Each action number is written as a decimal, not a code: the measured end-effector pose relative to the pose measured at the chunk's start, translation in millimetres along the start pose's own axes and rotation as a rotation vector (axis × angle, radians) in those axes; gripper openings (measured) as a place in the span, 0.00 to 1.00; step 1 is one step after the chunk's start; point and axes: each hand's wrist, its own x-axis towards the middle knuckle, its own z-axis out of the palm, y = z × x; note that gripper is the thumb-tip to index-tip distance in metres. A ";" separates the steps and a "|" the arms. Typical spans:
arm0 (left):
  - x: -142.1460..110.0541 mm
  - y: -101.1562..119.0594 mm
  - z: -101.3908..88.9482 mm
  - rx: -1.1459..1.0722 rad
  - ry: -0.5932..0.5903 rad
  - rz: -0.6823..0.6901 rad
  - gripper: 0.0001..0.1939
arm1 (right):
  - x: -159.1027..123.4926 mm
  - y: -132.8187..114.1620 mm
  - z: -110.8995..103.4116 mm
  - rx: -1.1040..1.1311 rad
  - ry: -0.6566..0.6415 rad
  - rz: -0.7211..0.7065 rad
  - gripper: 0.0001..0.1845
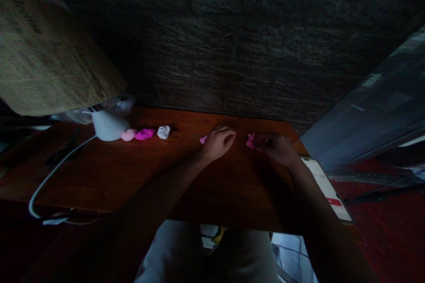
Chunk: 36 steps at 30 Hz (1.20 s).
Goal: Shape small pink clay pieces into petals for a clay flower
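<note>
A small pink figure (250, 141), apparently modelling clay, has thin points at its top and is at the fingertips of my right hand (277, 147). Those fingers are bent and closed against its right side, which they partly hide. To the left, my left hand (218, 142) is held over the table with its fingers curled together toward the thumb. Whether anything small is pinched there cannot be seen in the dim light. Another pink piece (202, 139) shows beside the left hand, partly covered by it.
On the wooden table (133, 181), a pale pink lump (128, 135), a magenta lump (144, 134) and a white lump (164, 131) lie near a paper-shaded lamp (108, 124). Its white cable (49, 181) hangs over the front edge. A lit phone (327, 190) lies at right. Behind is a brick-patterned wall (212, 53).
</note>
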 end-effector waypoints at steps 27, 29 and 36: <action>0.6 -2.6 2.2 -0.039 -0.028 -0.040 0.07 | 3.5 15.9 5.6 0.080 0.123 0.009 0.14; 0.7 -2.9 2.4 -0.041 -0.027 -0.037 0.07 | 3.6 16.7 5.4 0.070 0.108 -0.005 0.15; 0.2 -2.7 1.9 -0.058 -0.020 -0.045 0.07 | 3.2 13.9 2.6 0.081 0.073 -0.014 0.16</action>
